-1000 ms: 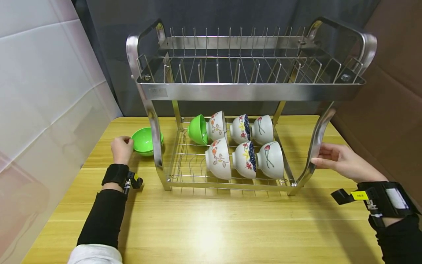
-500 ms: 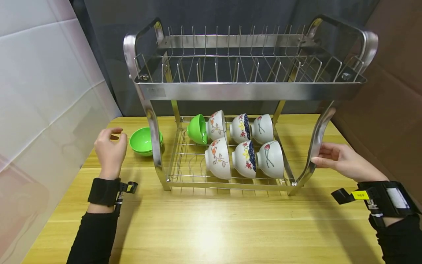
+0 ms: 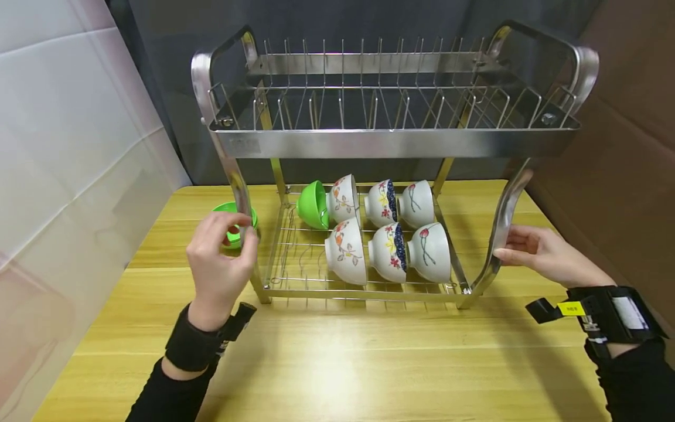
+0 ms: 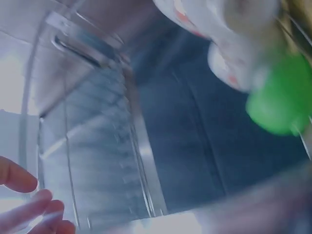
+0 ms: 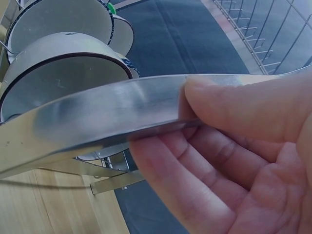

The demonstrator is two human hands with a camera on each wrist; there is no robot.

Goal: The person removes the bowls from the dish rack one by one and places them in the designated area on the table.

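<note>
A two-tier metal dish rack (image 3: pixel 390 144) stands on the table. My right hand (image 3: pixel 540 253) pinches its right leg (image 3: pixel 508 205); the right wrist view shows the thumb (image 5: pixel 209 100) on the near face of the metal and fingers behind it. In front of the rack's left leg (image 3: pixel 235 180), my left hand (image 3: pixel 221 266) is raised, thumb and fingers loosely bent with a gap between them. Partly hidden behind that hand, stacked green bowls (image 3: pixel 227 207) sit left of the rack. On the lower tier stand a tilted green bowl (image 3: pixel 311 204) and several patterned white bowls (image 3: pixel 346 252).
Upright wire dividers (image 3: pixel 374 111) line the upper tier. A white sheet (image 3: pixel 79 146) borders the table (image 3: pixel 337 363) on the left, a brown one (image 3: pixel 622 146) on the right. Dark cloth (image 3: pixel 364 23) hangs behind the rack.
My left hand has come away from the stacked green bowls, swung back left, then moved right to the rack's left leg. My right hand has kept its grip on the right leg.
</note>
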